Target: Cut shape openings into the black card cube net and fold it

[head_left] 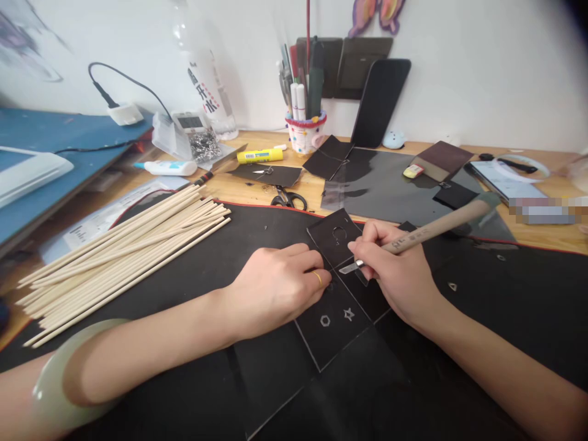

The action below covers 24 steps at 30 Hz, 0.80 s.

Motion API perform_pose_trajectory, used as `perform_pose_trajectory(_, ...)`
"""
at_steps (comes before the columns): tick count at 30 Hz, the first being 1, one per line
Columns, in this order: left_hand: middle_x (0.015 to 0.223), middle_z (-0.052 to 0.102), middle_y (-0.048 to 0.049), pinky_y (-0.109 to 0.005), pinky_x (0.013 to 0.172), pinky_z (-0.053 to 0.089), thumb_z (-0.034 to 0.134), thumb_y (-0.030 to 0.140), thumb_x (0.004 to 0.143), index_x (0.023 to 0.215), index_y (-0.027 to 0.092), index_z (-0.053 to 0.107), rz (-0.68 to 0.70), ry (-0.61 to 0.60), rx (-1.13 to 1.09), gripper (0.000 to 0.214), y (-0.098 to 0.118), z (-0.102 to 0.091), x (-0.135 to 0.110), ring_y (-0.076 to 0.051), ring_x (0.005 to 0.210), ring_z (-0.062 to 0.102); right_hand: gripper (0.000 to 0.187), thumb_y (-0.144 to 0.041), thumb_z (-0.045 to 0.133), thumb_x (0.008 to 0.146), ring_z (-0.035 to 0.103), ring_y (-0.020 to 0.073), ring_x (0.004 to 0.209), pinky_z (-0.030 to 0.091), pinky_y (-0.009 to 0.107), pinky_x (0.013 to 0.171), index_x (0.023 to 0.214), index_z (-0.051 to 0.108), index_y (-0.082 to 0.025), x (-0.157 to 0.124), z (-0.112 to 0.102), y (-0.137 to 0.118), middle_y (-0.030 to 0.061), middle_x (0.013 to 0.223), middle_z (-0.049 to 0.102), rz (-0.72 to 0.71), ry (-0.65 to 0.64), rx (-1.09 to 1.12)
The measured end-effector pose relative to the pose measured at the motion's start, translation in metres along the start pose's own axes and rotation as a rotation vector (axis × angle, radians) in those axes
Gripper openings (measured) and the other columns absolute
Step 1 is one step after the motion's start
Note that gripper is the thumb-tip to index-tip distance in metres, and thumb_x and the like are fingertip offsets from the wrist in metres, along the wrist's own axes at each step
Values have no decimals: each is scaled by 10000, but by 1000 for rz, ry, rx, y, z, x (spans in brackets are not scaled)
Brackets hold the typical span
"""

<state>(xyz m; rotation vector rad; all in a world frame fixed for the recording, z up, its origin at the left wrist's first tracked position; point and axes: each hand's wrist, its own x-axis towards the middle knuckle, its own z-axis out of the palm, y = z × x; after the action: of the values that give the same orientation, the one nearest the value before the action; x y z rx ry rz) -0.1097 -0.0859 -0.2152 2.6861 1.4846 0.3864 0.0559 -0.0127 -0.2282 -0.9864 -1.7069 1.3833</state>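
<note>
Cardstock point(335, 343) is lying flat on the black mat point(184, 263) under both grips. The right grip point(395, 269) is pinching a wooden-handled knife point(432, 229), blade on the card; the left grip point(275, 285), fingers curled together, is pressing it down.

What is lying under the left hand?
The left hand presses on a black card, which lies on a black mat. A hexagon and a star are cut in the card; any cuts beneath the palm are hidden.

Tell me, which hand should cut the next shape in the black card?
Probably the right hand: it grips the craft knife, blade on the black card. The left hand just presses it down.
</note>
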Motion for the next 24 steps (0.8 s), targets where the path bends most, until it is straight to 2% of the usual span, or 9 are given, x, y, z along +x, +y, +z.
perform_pose_trajectory(8,814,601,-17,-239,570,438,401,197,855,854,176,611,41,13,-18,212,2,-1,-4,-134,720,531,315,-118,520,753,319,54,389,253,212,403,506,338,-187,0,0,0,-80,408,362,-1,8,9)
perform_pose_trajectory(10,782,596,-19,-241,545,432,426,256,848,840,163,601,-12,31,-29,197,4,0,-3,-140,701,530,312,-119,521,758,322,52,391,258,208,407,511,342,-186,0,-1,1,-81,408,365,-3,9,4)
perform_pose_trajectory(13,753,585,-26,-253,500,419,453,409,831,850,148,582,-113,23,-6,292,5,1,-2,-164,696,535,313,-129,522,769,322,51,393,262,203,407,515,347,-184,0,-2,1,-82,411,367,-1,5,-5)
perform_pose_trajectory(15,764,585,-28,-255,502,422,440,430,837,860,152,583,-138,10,11,313,6,1,-2,-168,705,540,321,-149,531,776,329,51,398,270,199,408,516,346,-185,0,-2,0,-81,417,372,-11,23,-18)
perform_pose_trajectory(19,764,595,-28,-254,532,442,420,313,863,855,158,608,-101,36,29,244,7,2,-3,-156,695,544,233,-267,529,812,397,55,418,317,191,440,607,443,-199,-2,-1,-5,-77,442,463,-61,55,-106)
perform_pose_trajectory(21,739,599,-22,-250,514,437,428,251,858,841,156,619,-55,67,63,214,7,2,-4,-148,660,543,192,-324,512,823,416,53,419,324,188,446,671,508,-208,-3,0,-8,-74,466,518,-80,11,-179)
perform_pose_trajectory(24,709,603,-13,-246,456,409,458,188,839,834,149,622,31,113,142,168,9,3,-5,-148,623,544,238,-361,503,823,412,42,411,315,183,431,647,556,-209,-4,0,-10,-70,505,551,-59,-79,-270)
